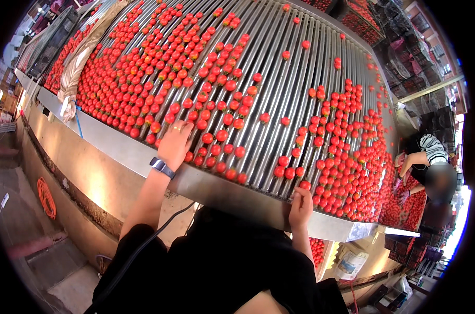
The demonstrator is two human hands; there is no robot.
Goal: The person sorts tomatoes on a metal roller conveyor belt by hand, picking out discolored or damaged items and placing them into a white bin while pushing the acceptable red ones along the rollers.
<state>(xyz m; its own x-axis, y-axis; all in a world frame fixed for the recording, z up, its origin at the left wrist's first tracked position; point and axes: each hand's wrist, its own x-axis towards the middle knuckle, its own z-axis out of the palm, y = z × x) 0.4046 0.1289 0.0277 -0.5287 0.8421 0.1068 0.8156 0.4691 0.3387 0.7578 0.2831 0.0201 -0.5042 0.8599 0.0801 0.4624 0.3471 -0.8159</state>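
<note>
Small red tomatoes (223, 135), some with green stem ends, lie in rows on a wide metal roller conveyor (271, 133). At its near edge my left hand (176, 140), with a ring and a wristwatch (161, 167), reaches over the rollers. Its fingers are stretched out among the tomatoes, touching or just above them; the fingertips are partly hidden. Farther right, my right hand (301, 208) is at the metal edge with its fingers drawn together. A single tomato (305, 184) shows at those fingertips.
The metal rim (211, 186) runs along the conveyor's near side. A twisted tan cloth (83, 63) crosses the left end. At far right a co-worker in a striped top (433, 149) reaches toward massed tomatoes. Black crates (407, 68) are stacked behind. An orange hose (46, 198) hangs lower left.
</note>
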